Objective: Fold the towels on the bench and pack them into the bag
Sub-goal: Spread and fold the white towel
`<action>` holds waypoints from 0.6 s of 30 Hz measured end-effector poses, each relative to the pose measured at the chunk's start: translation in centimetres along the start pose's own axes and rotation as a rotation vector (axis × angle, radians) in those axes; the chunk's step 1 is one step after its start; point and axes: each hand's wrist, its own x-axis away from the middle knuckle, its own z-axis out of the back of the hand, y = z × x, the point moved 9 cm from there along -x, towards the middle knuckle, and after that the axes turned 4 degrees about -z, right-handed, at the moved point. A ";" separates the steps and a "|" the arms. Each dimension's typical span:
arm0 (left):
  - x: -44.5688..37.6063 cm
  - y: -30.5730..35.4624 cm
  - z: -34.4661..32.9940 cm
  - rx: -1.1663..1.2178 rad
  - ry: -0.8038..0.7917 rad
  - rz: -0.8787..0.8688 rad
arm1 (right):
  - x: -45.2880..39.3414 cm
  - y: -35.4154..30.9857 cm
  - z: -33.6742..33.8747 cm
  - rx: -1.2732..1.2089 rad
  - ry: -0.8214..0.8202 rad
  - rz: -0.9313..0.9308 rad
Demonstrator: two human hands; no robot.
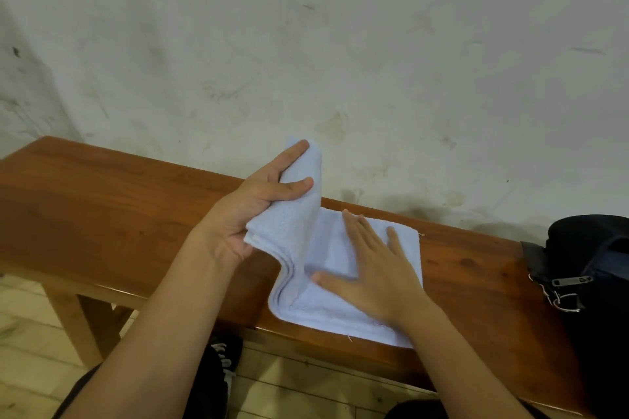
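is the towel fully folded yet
Not yet: the left hand holds one half of the towel raised; the right hand presses the rest flat.

The soft pale blue cloth towel point(343, 265) lay in the middle of the long brown wooden table point(119, 214); the dark zipped bag point(585, 258) sat at its right end.

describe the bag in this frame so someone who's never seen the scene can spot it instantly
Start at the long reddish-brown wooden bench that runs along the stained pale wall. Follow it to its right end, past the light blue towel that both hands are working on. There sits the bag, cut off by the frame edge: the only dark, near-black thing on the bench, with a metal zipper pull hanging at its front.
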 end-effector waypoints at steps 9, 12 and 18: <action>-0.3 -4.1 -3.5 -0.219 -0.129 0.100 | 0.9 4.0 0.1 0.094 0.003 -0.046; -0.2 -6.1 -5.0 -0.381 -0.170 0.109 | 0.4 4.0 -0.5 0.093 0.007 -0.027; -1.1 -8.2 -5.3 -0.497 -0.161 0.144 | 0.0 4.4 -0.7 0.003 0.020 -0.009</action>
